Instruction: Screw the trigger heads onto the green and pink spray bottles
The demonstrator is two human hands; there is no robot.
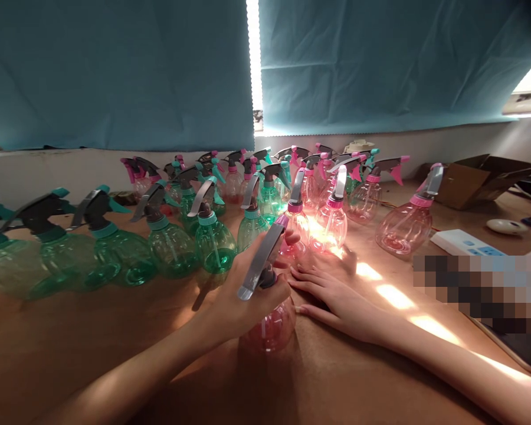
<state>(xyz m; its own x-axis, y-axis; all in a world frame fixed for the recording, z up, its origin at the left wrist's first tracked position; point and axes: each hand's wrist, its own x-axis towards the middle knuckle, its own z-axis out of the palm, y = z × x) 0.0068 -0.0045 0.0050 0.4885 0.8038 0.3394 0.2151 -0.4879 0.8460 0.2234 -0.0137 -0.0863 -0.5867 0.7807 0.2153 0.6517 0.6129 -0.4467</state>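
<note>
A pink spray bottle point(272, 327) with a grey trigger head stands upright on the table close in front of me. My left hand point(243, 289) is wrapped around its neck, just under the trigger. Flat on the tabletop to the right of that bottle lies my right hand point(331, 295), fingers stretched out and holding nothing. Just beyond my hands are two more pink spray bottles point(330, 227). A green spray bottle point(215, 245) with a grey trigger stands beyond my left hand.
Several green spray bottles point(126, 257) line the left side, with mixed pink and green ones behind. At right are a pink bottle point(405, 227), a white power strip point(466, 243), a phone point(520, 348), a white mouse point(507, 226) and a cardboard box point(462, 182). Blue curtains point(115, 71) hang behind.
</note>
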